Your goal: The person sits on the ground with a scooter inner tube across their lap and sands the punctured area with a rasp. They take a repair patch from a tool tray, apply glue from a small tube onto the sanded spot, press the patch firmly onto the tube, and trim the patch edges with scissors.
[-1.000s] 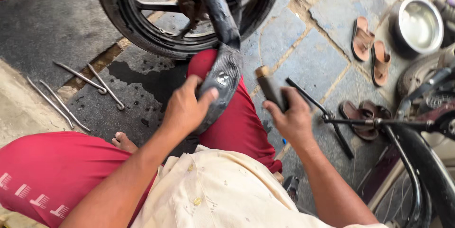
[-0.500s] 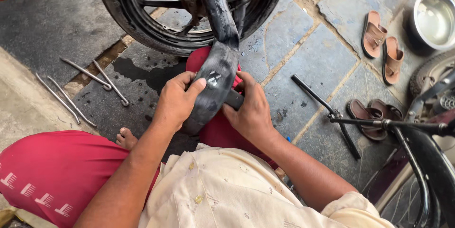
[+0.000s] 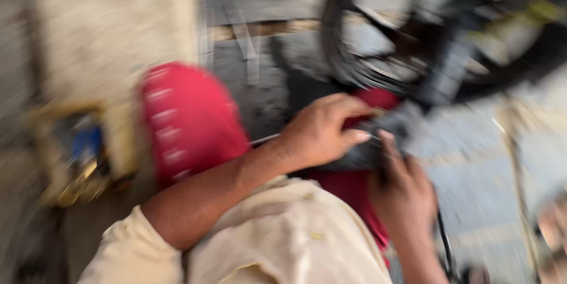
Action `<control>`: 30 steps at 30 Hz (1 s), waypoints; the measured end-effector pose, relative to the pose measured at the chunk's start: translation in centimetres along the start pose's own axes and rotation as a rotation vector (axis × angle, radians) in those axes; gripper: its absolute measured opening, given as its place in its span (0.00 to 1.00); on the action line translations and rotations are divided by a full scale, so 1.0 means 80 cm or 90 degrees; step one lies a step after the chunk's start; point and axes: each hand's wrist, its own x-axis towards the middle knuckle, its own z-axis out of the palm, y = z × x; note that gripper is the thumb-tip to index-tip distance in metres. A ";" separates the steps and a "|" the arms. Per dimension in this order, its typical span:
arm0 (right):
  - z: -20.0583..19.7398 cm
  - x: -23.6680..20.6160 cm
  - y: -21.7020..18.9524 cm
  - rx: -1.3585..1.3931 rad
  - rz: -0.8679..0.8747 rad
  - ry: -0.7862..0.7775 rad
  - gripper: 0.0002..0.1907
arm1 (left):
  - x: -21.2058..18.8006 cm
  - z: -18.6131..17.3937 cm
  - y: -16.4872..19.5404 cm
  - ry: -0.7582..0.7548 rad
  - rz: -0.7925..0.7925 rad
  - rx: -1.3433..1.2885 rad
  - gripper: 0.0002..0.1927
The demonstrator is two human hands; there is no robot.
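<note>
Both hands, left (image 3: 319, 133) and right (image 3: 404, 192), have fingers curled on the black tube (image 3: 378, 142) near the blurred wheel (image 3: 360, 65)

I'm seeing grey stone paving (image 3: 472, 160) carrying a black wheel (image 3: 354, 54) at one o'clock (all heavily blurred), metal rods (image 3: 251, 54) lying at eleven.

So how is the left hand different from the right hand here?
The left hand lies on top of the dark rubber piece with fingers stretched across it; the right hand comes from below, fingers pointing up. The left hand is in brighter light, the right hand in shade. Both touch the dark rubber piece over the red-trousered leg.
</note>
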 end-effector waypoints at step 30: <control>-0.021 0.007 0.053 0.050 0.020 -0.180 0.43 | -0.399 -0.341 -0.154 0.788 -0.784 -0.075 0.11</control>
